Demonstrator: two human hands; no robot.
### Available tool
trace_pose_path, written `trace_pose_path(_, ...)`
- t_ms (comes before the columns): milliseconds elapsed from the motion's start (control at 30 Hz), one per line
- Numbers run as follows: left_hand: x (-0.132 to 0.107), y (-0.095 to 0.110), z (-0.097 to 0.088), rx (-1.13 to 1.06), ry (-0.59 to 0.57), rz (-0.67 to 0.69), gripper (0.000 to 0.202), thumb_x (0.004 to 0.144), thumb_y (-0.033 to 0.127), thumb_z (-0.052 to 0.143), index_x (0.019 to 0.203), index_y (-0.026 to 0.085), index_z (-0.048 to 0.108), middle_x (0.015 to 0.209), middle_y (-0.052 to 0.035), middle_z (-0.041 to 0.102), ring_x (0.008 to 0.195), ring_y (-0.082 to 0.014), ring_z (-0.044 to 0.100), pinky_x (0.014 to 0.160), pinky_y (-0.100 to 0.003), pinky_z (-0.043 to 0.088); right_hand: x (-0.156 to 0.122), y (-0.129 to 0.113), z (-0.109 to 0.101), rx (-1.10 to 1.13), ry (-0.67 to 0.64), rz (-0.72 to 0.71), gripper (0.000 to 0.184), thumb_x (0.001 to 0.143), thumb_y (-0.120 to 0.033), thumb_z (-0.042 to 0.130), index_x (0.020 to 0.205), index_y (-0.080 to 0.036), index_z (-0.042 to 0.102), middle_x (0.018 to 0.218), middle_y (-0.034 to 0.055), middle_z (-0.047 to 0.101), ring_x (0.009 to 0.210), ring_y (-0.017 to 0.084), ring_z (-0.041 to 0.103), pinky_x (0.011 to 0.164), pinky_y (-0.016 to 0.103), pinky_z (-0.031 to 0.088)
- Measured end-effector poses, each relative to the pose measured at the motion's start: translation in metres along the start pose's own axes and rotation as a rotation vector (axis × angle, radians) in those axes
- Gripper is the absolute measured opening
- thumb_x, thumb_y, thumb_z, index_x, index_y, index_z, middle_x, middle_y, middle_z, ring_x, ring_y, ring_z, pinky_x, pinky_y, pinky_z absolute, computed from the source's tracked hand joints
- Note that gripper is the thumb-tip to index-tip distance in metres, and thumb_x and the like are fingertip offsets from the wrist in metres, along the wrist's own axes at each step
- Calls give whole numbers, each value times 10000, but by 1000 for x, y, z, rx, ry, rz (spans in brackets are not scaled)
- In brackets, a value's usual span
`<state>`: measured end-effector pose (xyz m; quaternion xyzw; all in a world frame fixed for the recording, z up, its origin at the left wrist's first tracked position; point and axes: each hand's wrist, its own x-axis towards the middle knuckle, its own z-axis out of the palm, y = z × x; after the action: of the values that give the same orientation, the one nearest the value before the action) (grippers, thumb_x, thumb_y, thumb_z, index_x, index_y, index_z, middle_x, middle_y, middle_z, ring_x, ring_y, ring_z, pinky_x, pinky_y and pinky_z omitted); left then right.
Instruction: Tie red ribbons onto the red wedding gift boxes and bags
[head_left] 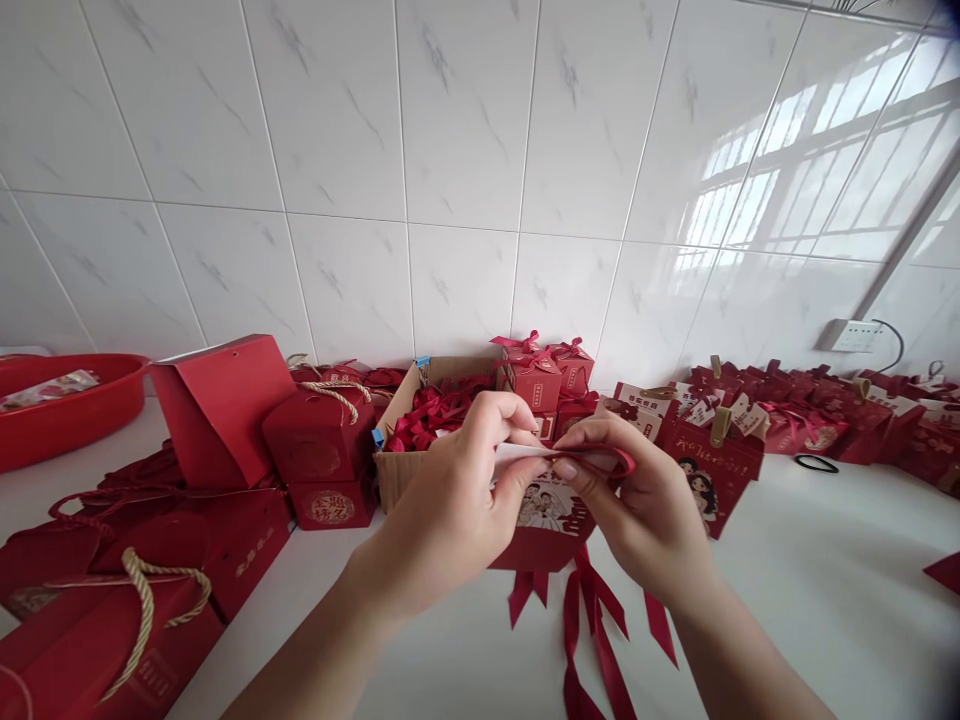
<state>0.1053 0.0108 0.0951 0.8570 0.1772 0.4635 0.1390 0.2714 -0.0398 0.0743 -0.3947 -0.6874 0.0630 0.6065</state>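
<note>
Both my hands hold a small red gift box (546, 520) with a cartoon couple printed on it, above the white tabletop (810, 590). My left hand (450, 500) pinches the box's white top edge. My right hand (645, 505) pinches a loop of dark red ribbon (611, 462) at the box top. The ribbon's loose ends (592, 620) hang down below the box.
A cardboard box (397, 440) full of red ribbons stands behind my hands. Finished red boxes with bows (536, 375) sit beside it. Red boxes with rope handles (319, 435) and flat red bags (112, 590) lie left; a red basin (60, 405) far left. Several printed boxes (750, 425) line the right.
</note>
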Motion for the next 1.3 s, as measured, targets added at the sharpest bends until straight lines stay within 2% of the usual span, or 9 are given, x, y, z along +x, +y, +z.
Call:
trace_pose_path(200,0,0,0,-40,-13,-2,252,890,122,548,1075,246,430,895,22,677,828,-91,652,623,-143,488,-1,-1,4,3,71,-11,69,869,-161,611,910,-218,608,851,11,612,776,130,588,668,254,490)
trace_pose_path(400,2,0,1,-73,-26,-41,252,882,148,562,1085,243,446,877,13,672,825,-118,657,568,-164,474,-1,1,5,-32,102,-46,66,860,-153,621,889,-212,614,843,11,621,767,125,590,657,246,490)
trace_pose_path(567,5,-7,2,-99,-9,-70,260,879,148,563,1088,229,432,856,4,660,821,-121,653,628,-184,497,6,5,1,9,-9,15,65,870,-204,638,933,-218,635,866,10,648,797,122,618,701,234,517)
trace_pose_path(700,6,-9,2,-106,-14,-112,256,888,161,550,1093,225,412,860,0,657,727,-104,638,605,-189,492,7,7,-4,115,-61,115,223,844,-242,684,1057,-243,619,1015,23,665,915,145,642,764,242,550)
trace_pose_path(933,5,-5,4,-151,-105,-162,319,879,110,531,1134,232,382,881,-5,656,763,-113,640,637,-191,509,5,8,-5,28,-18,37,273,837,-170,662,1091,-235,586,943,30,679,890,171,653,739,289,554)
trace_pose_path(1167,4,-5,7,-117,-81,-137,316,860,95,537,1103,230,388,854,-8,647,747,-130,643,618,-211,502,5,8,-3,-32,21,-36,202,827,-139,656,1000,-227,603,938,26,669,858,163,652,753,297,548)
trace_pose_path(1300,4,-5,7,-117,-72,-119,308,858,86,536,1082,232,384,855,-2,644,758,-124,639,648,-212,509,4,10,-2,-77,44,-28,161,824,-147,662,952,-229,609,910,24,662,842,165,640,729,302,533)
